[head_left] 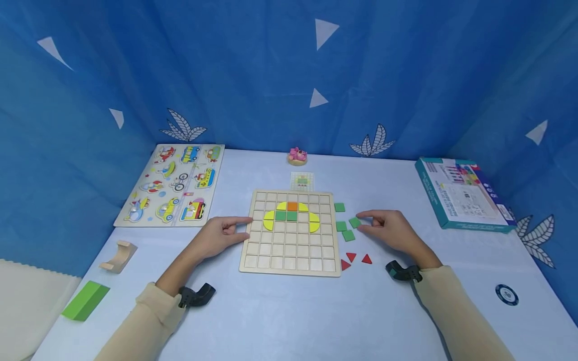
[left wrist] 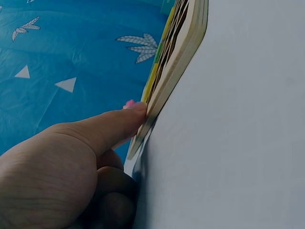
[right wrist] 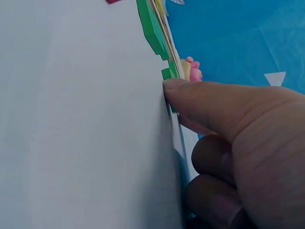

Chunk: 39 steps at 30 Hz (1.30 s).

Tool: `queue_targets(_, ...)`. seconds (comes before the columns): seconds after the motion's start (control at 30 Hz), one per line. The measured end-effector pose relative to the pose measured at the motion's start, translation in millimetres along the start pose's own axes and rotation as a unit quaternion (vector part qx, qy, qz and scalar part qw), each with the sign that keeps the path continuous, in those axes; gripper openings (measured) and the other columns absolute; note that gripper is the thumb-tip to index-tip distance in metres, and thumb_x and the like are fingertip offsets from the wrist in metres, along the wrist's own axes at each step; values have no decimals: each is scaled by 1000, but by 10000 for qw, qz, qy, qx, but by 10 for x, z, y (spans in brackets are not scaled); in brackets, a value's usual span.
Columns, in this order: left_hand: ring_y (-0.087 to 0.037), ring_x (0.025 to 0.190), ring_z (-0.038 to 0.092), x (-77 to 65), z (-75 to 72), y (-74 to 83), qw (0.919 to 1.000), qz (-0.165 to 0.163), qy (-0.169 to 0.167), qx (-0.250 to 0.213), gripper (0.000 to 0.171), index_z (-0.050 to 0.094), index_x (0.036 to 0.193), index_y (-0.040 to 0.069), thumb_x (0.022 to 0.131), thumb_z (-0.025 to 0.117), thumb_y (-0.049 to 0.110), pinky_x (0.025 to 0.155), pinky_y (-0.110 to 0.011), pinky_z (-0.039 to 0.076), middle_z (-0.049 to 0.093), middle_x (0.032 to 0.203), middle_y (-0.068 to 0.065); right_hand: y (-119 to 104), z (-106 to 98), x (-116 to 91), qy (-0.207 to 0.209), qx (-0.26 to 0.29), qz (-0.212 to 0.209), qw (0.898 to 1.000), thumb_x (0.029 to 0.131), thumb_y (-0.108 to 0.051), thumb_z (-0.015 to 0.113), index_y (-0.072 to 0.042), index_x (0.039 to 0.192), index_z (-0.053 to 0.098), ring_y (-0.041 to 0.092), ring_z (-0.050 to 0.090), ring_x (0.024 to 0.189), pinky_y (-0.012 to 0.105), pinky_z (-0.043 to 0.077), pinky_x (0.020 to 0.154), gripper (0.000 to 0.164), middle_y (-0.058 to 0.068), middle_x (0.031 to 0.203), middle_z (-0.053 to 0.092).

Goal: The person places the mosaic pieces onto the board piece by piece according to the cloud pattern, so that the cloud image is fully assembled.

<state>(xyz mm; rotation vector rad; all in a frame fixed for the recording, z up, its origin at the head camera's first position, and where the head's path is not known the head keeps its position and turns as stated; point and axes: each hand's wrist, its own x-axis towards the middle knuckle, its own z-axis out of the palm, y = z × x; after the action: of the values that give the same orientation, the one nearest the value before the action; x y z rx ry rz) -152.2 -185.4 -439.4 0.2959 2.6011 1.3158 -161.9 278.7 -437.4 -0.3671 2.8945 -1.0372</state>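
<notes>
My left hand (head_left: 219, 235) touches the left edge of a wooden grid board (head_left: 289, 273) with the thumb and index fingertips, a little apart; its other fingers are curled under. On the board lie yellow quarter-round pieces (head_left: 314, 226), an orange square (head_left: 292, 206) and two green squares (head_left: 286, 216). Right of the board, my right hand (head_left: 392, 230) pinches a green square tile (head_left: 354, 222) between thumb and index finger, low over the table. Three more green tiles (head_left: 339, 207) lie beside the board's right edge. Below them are three red triangles (head_left: 351, 256).
Behind the board lies a pattern card (head_left: 302, 181), then a pink figurine (head_left: 297, 156). A vehicle puzzle (head_left: 173, 188) is at the back left, a boxed set (head_left: 465, 195) at the back right. Wooden arch (head_left: 118, 256) and green block (head_left: 86, 301) sit left; a round chip (head_left: 507, 295) lies right.
</notes>
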Motion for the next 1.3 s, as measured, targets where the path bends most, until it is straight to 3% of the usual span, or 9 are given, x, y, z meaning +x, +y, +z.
queue_targets(0.27, -14, 54, 38, -20, -15, -5, 10000, 30, 18, 61, 41, 71, 131, 22, 91, 80, 28, 58, -29, 35, 40, 58, 4, -22, 37, 4, 99, -308, -38, 9995, 90, -28, 81, -18, 119, 74, 19, 48, 54, 28, 36, 50, 31, -1, 59, 45)
queue_targets(0.5, -14, 54, 38, -27, -19, -8, 10000, 48, -21, 15, 41, 71, 131, 22, 91, 79, 28, 57, -28, 34, 40, 58, 4, -61, 60, -11, 145, -505, -43, 9986, 90, -27, 81, -16, 119, 73, 18, 46, 53, 27, 34, 49, 32, -1, 58, 44)
queue_targets(0.93, -14, 53, 37, -8, 10, -8, 10000, 67, 1, -15, 42, 71, 131, 23, 91, 80, 31, 57, -29, 35, 40, 58, 4, -81, 46, -39, 224, -246, -54, 9994, 89, -29, 82, -16, 116, 75, 20, 47, 50, 29, 34, 48, 30, 0, 56, 44)
queue_targets(1.3, -14, 53, 36, -3, 7, 1, 10000, 28, 19, -27, 42, 71, 131, 23, 90, 80, 30, 56, -29, 34, 39, 57, 4, -382, 118, 30, 301, -69, -225, 9993, 87, -25, 84, -13, 112, 76, 20, 42, 48, 28, 28, 46, 29, -1, 55, 41)
